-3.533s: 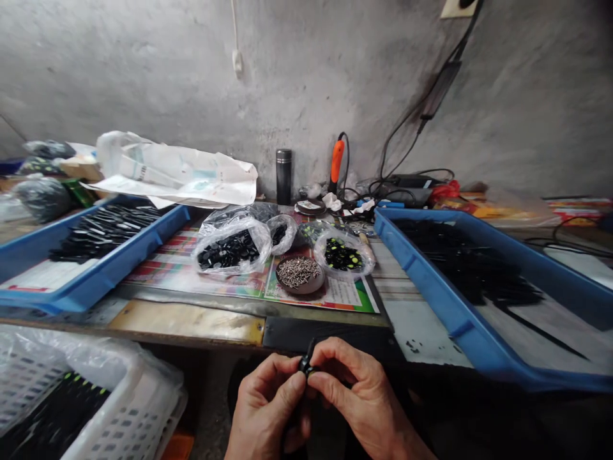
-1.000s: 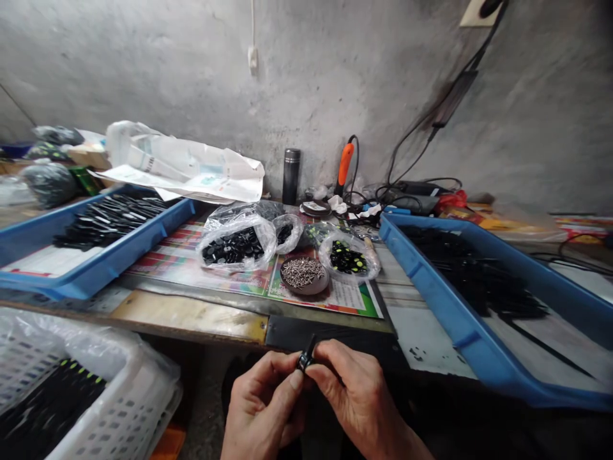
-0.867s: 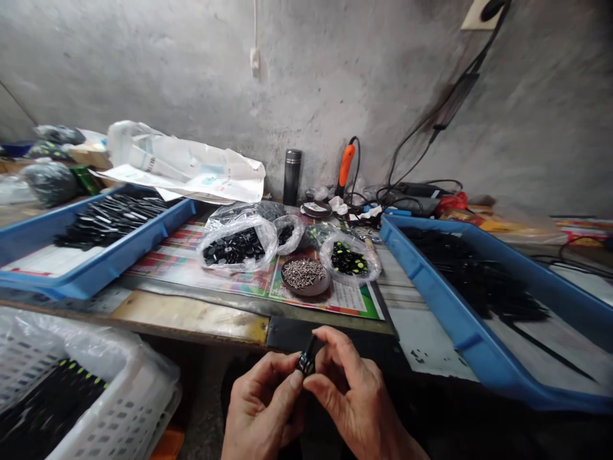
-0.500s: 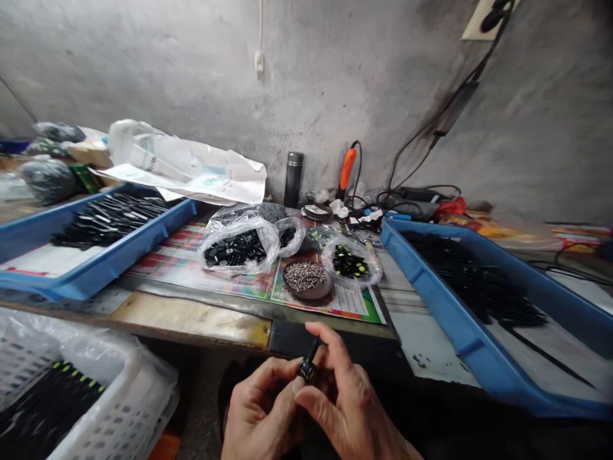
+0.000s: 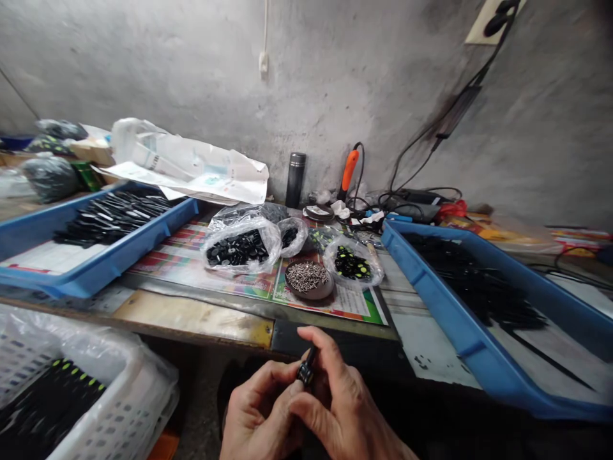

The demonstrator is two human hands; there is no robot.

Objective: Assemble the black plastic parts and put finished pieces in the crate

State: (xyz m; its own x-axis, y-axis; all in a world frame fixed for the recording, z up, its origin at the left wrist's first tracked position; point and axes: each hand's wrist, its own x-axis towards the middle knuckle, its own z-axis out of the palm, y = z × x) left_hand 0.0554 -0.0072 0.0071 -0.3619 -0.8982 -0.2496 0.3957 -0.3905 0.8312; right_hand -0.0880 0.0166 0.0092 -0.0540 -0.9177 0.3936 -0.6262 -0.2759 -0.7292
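At the bench's front edge, my left hand [image 5: 261, 409] pinches a small black plastic part [image 5: 305, 372] between thumb and fingers. A short dark stem on that part points up and away from me. My right hand [image 5: 347, 406] closes round it from the other side, index finger bent over the stem and thumb beside my left thumb. The lower fingers of both hands are hidden. Just beyond lies a round dish [image 5: 313, 294] heaped with small metal screws. Open plastic bags hold black pieces [image 5: 237, 249] and black pieces with yellow-green spots [image 5: 352, 263].
Blue trays of long black parts stand at left [image 5: 90, 278] and right [image 5: 450, 319]. Below left is a white basket [image 5: 129, 390] with black, yellow-tipped parts. A dark flask [image 5: 295, 180] and an orange-handled tool [image 5: 349, 171] stand by the wall. Cables [image 5: 402, 150] hang at right.
My right index finger and thumb have shifted slightly left around the black part. Both hands still hold it, and the view has moved a little.
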